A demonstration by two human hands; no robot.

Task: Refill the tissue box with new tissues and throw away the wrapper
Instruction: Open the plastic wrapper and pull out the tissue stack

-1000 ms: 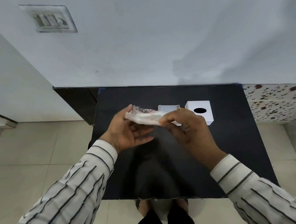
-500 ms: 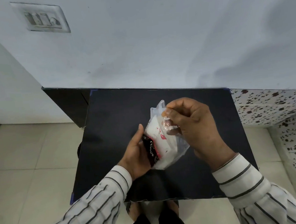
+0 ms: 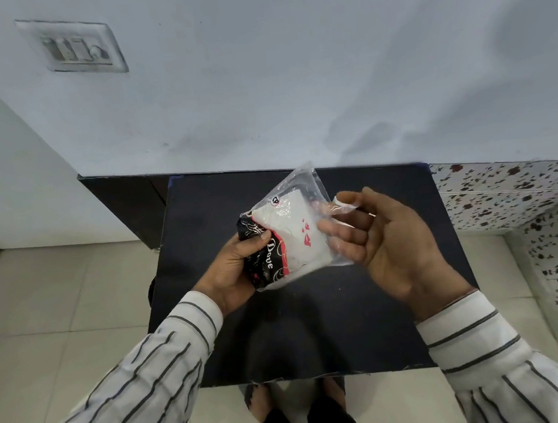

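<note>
Tissue pack (image 3: 290, 237), clear wrapper with a black-and-red printed end and white tissues inside, held tilted in the air above the black table (image 3: 317, 328), printed end low and to the left, clear end up toward the wall. Left hand (image 3: 235, 271) clamped round the printed end, thumb across the top; right hand (image 3: 388, 244) loosely curled at the pack's right edge, thumb and fingertips pinching a stretched flap of clear wrapper. Striped sleeves (image 3: 126, 406) below, switch plate (image 3: 76, 48) on the wall (image 3: 290, 72) behind, tiled floor (image 3: 39, 305) around the table.
</note>
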